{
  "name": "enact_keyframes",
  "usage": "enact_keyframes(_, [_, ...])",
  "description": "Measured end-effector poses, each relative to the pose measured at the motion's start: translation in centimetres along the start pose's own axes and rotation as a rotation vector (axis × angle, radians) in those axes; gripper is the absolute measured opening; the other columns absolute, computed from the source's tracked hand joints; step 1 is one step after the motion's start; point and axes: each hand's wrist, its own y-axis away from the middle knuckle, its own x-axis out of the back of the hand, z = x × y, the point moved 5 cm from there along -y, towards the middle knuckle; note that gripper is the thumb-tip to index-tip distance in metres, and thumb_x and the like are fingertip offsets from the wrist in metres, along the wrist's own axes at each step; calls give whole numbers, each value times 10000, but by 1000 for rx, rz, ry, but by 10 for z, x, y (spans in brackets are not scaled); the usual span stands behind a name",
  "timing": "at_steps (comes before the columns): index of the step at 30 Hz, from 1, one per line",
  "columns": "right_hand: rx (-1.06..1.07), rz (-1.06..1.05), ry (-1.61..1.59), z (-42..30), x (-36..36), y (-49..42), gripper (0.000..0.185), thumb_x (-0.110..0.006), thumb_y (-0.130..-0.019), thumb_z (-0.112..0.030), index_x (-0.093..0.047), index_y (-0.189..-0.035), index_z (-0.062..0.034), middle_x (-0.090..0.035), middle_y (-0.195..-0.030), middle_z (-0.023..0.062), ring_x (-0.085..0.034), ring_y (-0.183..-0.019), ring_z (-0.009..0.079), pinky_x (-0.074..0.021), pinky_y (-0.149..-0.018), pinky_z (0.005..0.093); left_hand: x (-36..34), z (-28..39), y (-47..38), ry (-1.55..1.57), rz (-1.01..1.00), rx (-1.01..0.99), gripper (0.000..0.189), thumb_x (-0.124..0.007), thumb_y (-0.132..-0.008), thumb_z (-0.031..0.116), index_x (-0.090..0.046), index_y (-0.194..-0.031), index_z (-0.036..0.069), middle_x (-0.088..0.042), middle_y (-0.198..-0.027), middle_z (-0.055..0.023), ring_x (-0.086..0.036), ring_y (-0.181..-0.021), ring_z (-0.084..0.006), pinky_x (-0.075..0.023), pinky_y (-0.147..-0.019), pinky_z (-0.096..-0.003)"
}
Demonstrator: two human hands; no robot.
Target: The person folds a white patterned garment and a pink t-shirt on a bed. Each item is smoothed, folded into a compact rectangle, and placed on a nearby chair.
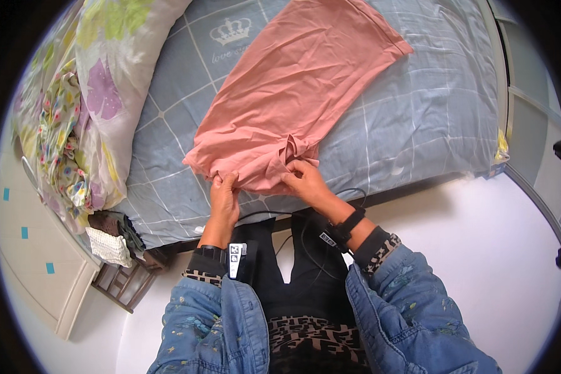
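Observation:
A salmon-pink fabric case, perhaps a pillowcase (pixel 299 89), lies stretched over the bed, running from the top of the view toward me. Its near end is bunched up and creased. My left hand (pixel 223 198) pinches the near edge between thumb and fingers. On the other side my right hand (pixel 311 184) grips the gathered cloth beside a small upright fold. The fingertips of both hands are partly hidden by the fabric.
Beneath the cloth is a blue-grey checked bedsheet (pixel 416 112). A floral quilt (pixel 117 89) is heaped at left. Folded cloths (pixel 110 245) sit on a wooden chair (pixel 126 287). A thin black cable (pixel 304 243) hangs between the bed and my legs.

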Motion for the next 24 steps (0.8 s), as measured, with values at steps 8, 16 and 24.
enact_keyframes(8, [-328,-162,-266,40,12,53,265,-645,-927,-238,-644,-927,27,-683,-843,86,-659,-749,143,-551,-675,279,10,-19,18,-103,69,123,239,-596,-912,87,-496,-1129,69,-613,-1040,-60,-618,-896,-196,-528,-857,-403])
enact_keyframes(16, [-277,-84,-42,74,24,34,287,-622,-901,-250,-654,-846,30,-669,-754,83,-641,-636,139,-528,-582,280,24,-36,0,-238,81,90,228,-646,-898,129,-519,-1081,80,-615,-934,-23,-595,-817,-150,-494,-749,-351])
enact_keyframes(24, [-158,132,269,65,35,37,340,-723,-837,-284,-612,-921,26,-682,-832,189,-662,-779,325,-517,-716,397,-15,40,34,-1068,280,-837,374,-695,-776,104,-542,-1106,19,-543,-1140,-183,-538,-1050,-303,-422,-898,-428])
